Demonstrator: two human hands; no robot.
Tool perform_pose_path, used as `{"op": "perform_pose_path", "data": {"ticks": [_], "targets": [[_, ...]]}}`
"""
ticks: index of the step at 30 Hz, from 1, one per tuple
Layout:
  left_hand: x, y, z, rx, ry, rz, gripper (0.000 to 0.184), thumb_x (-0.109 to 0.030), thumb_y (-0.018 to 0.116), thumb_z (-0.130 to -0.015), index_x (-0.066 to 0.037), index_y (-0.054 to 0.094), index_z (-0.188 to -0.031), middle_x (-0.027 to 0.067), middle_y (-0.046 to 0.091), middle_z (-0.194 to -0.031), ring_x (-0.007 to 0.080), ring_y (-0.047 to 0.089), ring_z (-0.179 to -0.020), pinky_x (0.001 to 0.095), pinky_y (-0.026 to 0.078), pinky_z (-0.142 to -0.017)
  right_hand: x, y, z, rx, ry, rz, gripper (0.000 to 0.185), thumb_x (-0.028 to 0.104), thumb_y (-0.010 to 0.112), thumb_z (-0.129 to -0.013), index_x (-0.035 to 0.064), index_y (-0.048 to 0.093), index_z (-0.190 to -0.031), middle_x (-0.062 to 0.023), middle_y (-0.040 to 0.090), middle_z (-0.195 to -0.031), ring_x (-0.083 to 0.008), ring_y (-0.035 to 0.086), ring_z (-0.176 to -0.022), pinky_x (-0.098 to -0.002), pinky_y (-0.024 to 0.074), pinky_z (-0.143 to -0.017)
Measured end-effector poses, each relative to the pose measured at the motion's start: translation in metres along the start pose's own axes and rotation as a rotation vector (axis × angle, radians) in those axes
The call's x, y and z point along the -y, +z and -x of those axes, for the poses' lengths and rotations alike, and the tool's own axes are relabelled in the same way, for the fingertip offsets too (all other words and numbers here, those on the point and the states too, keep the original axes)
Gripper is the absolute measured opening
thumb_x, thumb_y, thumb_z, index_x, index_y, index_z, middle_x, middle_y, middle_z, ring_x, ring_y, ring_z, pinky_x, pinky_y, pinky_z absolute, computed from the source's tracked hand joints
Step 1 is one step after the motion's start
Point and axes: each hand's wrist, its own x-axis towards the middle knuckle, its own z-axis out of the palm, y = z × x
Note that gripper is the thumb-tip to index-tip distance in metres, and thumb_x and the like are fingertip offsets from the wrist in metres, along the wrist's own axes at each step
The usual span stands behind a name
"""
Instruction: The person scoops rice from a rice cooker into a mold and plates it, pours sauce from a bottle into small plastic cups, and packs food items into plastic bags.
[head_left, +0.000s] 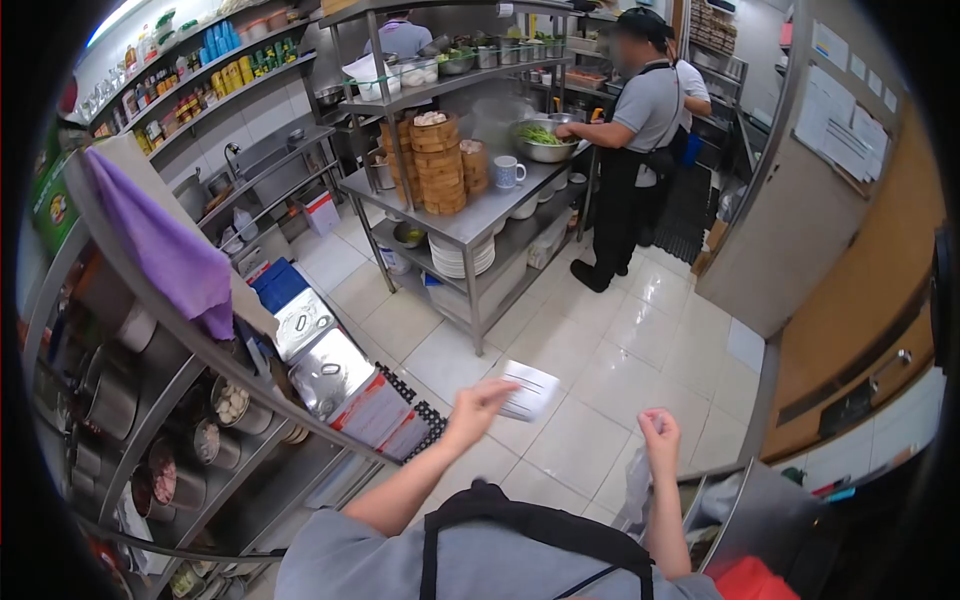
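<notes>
The left hand (478, 408) grips a white paper slip (533, 392) by its near edge, thumb and fingers pinched together. The slip juts out beyond the fingertips, above the floor and in front of the wearer, on the side toward the right hand (659, 432). Dark lines cross it, too small to read. Since only one edge is pinched, a loosened thumb or a draught could send it down, and a tighter squeeze could crease it.

The right hand is raised apart from the slip, its fingers curled in; whether anything is between them, I cannot tell. A clear plastic bag (636, 490) hangs just beside that wrist, and a careless swing of the arm could snag it.

Below both hands, the tiled floor (590, 410) shines. I cannot tell if it is wet; if so, a dropped slip could soak and a hurried step could skid. To the left, lidded metal containers (330, 372) stand near the left forearm, so a wide turn with eyes on the paper might bump them.

Farther out, bamboo steamers (438, 170) rise in a tall stack on the steel surface (500, 210), with a mug (509, 172) near them; a jolt to the frame could tip either. Beyond, a co-worker (630, 130) reaches into a bowl of greens (545, 150), standing where someone reading while walking could collide.
</notes>
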Motion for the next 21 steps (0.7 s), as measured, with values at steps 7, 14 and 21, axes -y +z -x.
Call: {"op": "perform_pose_path", "data": {"ticks": [7,14,21], "targets": [[0.062,-0.061,-0.163,-0.396,0.001,0.092,0.025,0.006,0.055,-0.073,-0.001,0.062,-0.096,0.0067,0.059,-0.095,0.0107,0.052,-0.08,0.021,0.041,-0.067,-0.128,0.042,-0.142,0.045,0.025,0.643,0.018,0.02,0.06,-0.073,0.0026,0.057,-0.077,-0.0146,0.055,-0.061,-0.0237,0.052,-0.055,-0.0352,0.0397,-0.05],[0.083,-0.047,-0.385,-0.214,0.139,-0.045,0.022,-0.003,0.056,-0.075,-0.002,0.062,-0.096,0.005,0.059,-0.093,0.0084,0.049,-0.072,0.0192,0.038,-0.061,-0.414,-0.144,-0.071,0.006,0.663,1.293,0.046,0.03,0.059,-0.073,0.0027,0.051,-0.109,-0.018,0.054,-0.106,-0.0326,0.053,-0.096,-0.0411,0.0426,-0.081],[0.069,-0.021,-0.621,-0.368,0.479,0.026,0.022,0.001,0.051,-0.076,-0.003,0.062,-0.094,0.0057,0.061,-0.089,0.0095,0.054,-0.076,0.0203,0.041,-0.066,-0.361,-0.173,-0.056,0.389,0.801,1.419,0.028,0.021,0.051,-0.075,0.0029,0.058,-0.095,-0.0167,0.059,-0.089,-0.0305,0.057,-0.084,-0.0403,0.0448,-0.072]]}}
